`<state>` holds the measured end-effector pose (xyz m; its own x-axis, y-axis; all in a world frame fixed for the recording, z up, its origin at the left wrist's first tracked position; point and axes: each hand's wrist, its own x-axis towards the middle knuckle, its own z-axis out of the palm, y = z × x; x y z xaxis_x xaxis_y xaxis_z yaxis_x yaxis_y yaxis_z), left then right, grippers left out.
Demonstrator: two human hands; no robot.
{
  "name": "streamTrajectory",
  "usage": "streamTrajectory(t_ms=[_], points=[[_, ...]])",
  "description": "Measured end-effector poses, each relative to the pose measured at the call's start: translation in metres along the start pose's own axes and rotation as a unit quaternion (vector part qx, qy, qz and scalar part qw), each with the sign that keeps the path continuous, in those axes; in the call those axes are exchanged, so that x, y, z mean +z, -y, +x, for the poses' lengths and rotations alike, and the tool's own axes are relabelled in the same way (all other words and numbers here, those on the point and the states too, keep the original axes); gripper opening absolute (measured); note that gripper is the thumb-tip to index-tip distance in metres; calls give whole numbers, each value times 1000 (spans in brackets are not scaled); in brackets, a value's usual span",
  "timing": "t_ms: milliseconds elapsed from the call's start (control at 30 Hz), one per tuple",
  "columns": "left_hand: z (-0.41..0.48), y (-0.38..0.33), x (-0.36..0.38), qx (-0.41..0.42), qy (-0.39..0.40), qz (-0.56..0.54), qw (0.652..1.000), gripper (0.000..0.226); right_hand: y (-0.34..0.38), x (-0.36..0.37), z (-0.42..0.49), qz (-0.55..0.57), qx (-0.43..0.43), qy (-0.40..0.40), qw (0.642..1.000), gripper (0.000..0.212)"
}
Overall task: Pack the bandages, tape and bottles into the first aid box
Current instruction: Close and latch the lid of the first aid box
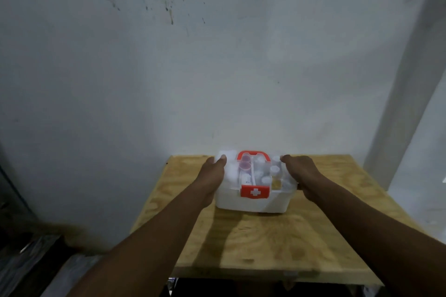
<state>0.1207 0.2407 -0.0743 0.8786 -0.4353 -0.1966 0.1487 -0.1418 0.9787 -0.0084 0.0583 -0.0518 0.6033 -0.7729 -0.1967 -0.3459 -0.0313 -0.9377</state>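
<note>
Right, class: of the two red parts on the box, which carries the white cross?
The red latch on the box front face; the red handle arching over the top is plain.

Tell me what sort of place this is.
Probably a bare workroom or storage corner, not a clinic: the box sits on a raw plywood table, before a stained wall, with clutter on the floor at left.

— How's my feed?
— Dim and soft. I see one pale pool of light on the wall (193, 116) behind the plywood table (325, 224), and the first aid box (251, 202) washes out white.
— Shadows?
— Dark streaks across the tabletop nearest me. The corners go black and the right edge bends.
</note>
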Motion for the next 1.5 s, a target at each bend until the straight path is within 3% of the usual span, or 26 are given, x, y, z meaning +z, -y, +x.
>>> streamTrajectory(t_ms=[100,267,500,700,800,867,1000,1133,1200,1500], points=[[12,4,34,-18,17,-4,1000,75,-3,-28,13,-5,-4,-33,999,30],[6,-10,79,-28,43,-2,999,36,-12,-64,38,-35,-20,-84,996,30],[22,-14,100,-44,52,20,997,18,-36,-75,54,-94,-56,-105,988,51],[35,0,107,-16,32,38,999,41,-47,-65,60,-88,-76,-138,984,56],[35,4,106,22,-14,78,997,51,-47,-66,57,-90,-108,-160,977,57],[24,9,101,132,-72,174,973,56,-53,-69,48,-123,-195,-196,953,58],[-5,26,88,395,-97,364,838,74,-79,-73,29,-264,-410,-199,850,64],[-4,50,86,496,-51,471,728,73,-99,-69,18,-362,-489,-156,778,69],[-3,57,87,505,-34,486,712,73,-105,-66,17,-394,-486,-149,766,70],[9,51,91,461,-34,510,725,67,-105,-60,34,-437,-463,-146,757,69]])
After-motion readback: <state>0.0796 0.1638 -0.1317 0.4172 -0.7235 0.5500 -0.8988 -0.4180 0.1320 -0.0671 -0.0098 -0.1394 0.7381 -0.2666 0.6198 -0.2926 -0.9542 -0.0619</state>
